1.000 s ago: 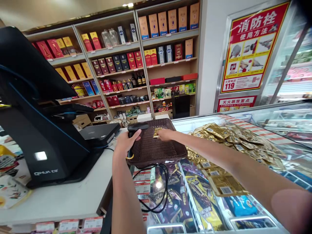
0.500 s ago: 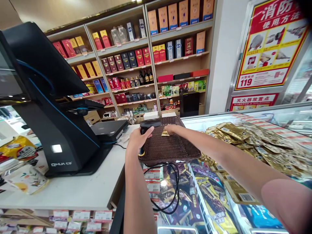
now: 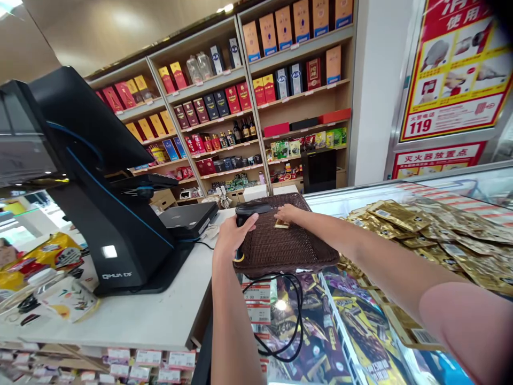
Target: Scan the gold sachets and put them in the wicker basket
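My left hand (image 3: pixel 232 235) is wrapped round the handle of a black barcode scanner (image 3: pixel 251 207), whose head points to the right over the left part of a basket. The basket (image 3: pixel 276 251) is shallow, brown and woven, and rests on the glass top of a display case. Inside it, my right hand (image 3: pixel 287 214) has its fingers closed on a small gold packet (image 3: pixel 281 224), low over the basket's floor. The fingertips are partly hidden. A black cable (image 3: pixel 300 321) hangs in loops below the basket's near edge.
Many gold packets (image 3: pixel 436 240) lie heaped right of the basket. A black checkout terminal (image 3: pixel 132 230) and a flat black device (image 3: pixel 188 216) stand on the white counter (image 3: pixel 160 310) at left. Wrapped snacks show under the glass. Shelves of boxes (image 3: pixel 220 101) line the back wall.
The whole view has swung slightly left, so everything sits further right in the picture. Both hands keep their holds on the scanner and the packet, almost unmoved relative to the basket.
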Tool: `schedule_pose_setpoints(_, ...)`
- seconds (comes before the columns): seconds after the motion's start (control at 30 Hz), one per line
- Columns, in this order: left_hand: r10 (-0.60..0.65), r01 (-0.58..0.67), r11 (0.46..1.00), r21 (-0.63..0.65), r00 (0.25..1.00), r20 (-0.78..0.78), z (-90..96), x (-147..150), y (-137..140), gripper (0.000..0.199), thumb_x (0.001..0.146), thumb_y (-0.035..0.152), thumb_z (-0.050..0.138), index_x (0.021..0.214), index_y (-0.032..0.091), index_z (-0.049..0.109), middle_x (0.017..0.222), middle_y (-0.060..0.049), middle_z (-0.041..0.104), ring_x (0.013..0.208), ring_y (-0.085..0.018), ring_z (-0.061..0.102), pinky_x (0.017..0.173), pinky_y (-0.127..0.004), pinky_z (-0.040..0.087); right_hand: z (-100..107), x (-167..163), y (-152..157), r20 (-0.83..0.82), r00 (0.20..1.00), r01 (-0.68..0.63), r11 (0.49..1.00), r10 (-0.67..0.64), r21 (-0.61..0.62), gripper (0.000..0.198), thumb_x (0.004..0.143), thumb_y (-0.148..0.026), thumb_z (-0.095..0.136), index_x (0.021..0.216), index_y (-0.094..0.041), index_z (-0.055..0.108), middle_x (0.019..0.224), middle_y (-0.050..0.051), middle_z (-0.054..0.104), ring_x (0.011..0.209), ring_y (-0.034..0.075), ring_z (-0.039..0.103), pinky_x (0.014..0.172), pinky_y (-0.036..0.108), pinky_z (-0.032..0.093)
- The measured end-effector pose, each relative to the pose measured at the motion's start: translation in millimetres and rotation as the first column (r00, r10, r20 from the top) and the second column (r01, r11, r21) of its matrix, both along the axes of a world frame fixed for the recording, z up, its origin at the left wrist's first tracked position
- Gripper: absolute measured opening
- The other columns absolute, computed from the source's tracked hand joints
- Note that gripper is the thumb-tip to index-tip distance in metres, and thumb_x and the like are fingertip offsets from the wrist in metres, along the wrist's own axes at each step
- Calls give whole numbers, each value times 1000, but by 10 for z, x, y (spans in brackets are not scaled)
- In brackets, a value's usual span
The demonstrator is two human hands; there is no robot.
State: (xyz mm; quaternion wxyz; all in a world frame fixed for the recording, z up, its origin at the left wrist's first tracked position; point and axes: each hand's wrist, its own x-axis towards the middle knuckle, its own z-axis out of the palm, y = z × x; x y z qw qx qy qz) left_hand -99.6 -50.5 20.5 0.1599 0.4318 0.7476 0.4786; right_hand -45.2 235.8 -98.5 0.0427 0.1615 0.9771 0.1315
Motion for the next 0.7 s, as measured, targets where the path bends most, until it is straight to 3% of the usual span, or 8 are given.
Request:
schedule_pose_setpoints(0.23, -20, 19, 1000, -15, 1000, -11, -2, -16, 12, 54, 68, 65, 67, 92, 17, 70, 86, -11, 77, 97, -29, 70, 83, -32, 47, 230, 59, -198, 61, 995, 76, 997, -77, 10, 77, 48, -12, 85, 120, -12, 58, 123, 18, 60, 111, 30, 57, 90, 34, 44)
schedule_pose_setpoints(0.3, -27, 26, 1000, -14, 1000, -11, -4, -22, 18, 54, 68, 66, 67, 92, 17, 69, 87, -10, 77, 96, -28, 70, 83, -32, 47, 293, 152, -297, 25, 997, 77, 997, -77, -5, 65, 54, -16, 84, 115, -13, 61, 125, 18, 58, 113, 31, 56, 90, 34, 45)
schedule_pose_setpoints(0.4, -28, 28, 1000, -13, 999, -18, 4, -13, 34, 55, 67, 67, 67, 92, 17, 69, 87, -10, 77, 96, -28, 70, 82, -32, 47, 364, 373, -444, -79, 996, 30, 997, -36, -76, 33, 76, -18, 69, 109, -18, 64, 122, 14, 61, 108, 27, 61, 86, 32, 46)
schedule_pose_setpoints(0.47, -25, 24, 999, -27, 999, -35, 18, 7, 51, 55, 68, 67, 66, 92, 17, 69, 87, -10, 77, 96, -28, 70, 82, -33, 48, 402, 561, -545, -202, 978, 20, 985, -56, -174, 27, 85, -19, 59, 112, -20, 61, 120, 13, 63, 105, 25, 62, 82, 30, 47)
schedule_pose_setpoints(0.53, -25, 22, 999, -32, 997, -67, 31, 38, 77, 54, 68, 67, 65, 91, 18, 69, 87, -10, 77, 96, -29, 69, 82, -33, 48, 439, 783, -656, -361, 919, 46, 954, -157, -296, 28, 90, -23, 52, 118, -20, 55, 117, 12, 65, 103, 25, 63, 78, 30, 46)
schedule_pose_setpoints(0.6, -36, 35, 999, -17, 995, -93, 41, 87, 109, 53, 69, 68, 65, 87, 18, 69, 87, -10, 76, 95, -29, 70, 83, -34, 47, 470, 1050, -778, -513, 798, 71, 895, -316, -440, 28, 93, -28, 48, 120, -20, 52, 113, 12, 66, 99, 25, 63, 76, 29, 46)
schedule_pose_setpoints(0.7, -127, 127, 992, 3, 988, -86, 67, 218, 144, 53, 70, 67, 64, 85, 17, 67, 89, -11, 76, 89, -27, 71, 83, -34, 48, 475, 1520, -958, -597, 575, 5, 732, -559, -681, 26, 92, -33, 51, 114, -20, 53, 107, 8, 67, 93, 21, 63, 73, 27, 45)
